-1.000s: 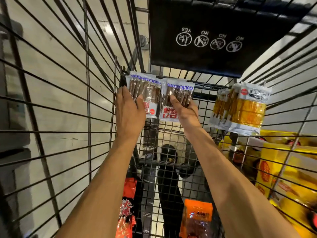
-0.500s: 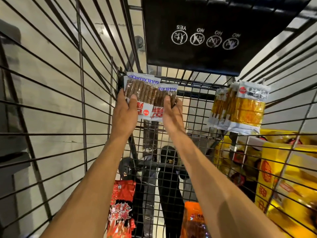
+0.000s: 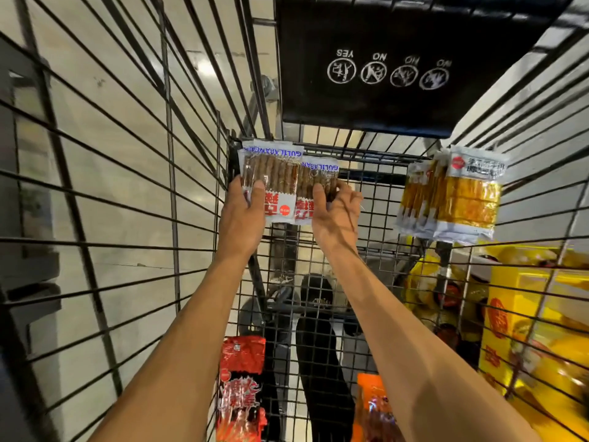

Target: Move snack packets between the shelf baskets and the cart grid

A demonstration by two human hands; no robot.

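Observation:
Two white packets of brown snack sticks stand against the cart's end grid [image 3: 376,199]. My left hand [image 3: 243,215] grips the left brown-stick packet [image 3: 271,177] by its lower edge. My right hand [image 3: 336,215] holds the right brown-stick packet [image 3: 315,183], which is tucked partly behind the left one. A row of several yellow snack packets [image 3: 455,193] leans on the same grid at the right, untouched.
A black child-seat flap with warning icons [image 3: 389,68] hangs above. A red packet [image 3: 240,387] and an orange packet [image 3: 373,409] lie low in the cart. Yellow boxes [image 3: 526,330] show through the right wire wall [image 3: 541,148]. Tiled floor shows through the left wall [image 3: 111,173].
My hands have drawn together: the two brown-stick packets, side by side a second ago, now overlap at the left end of the grid.

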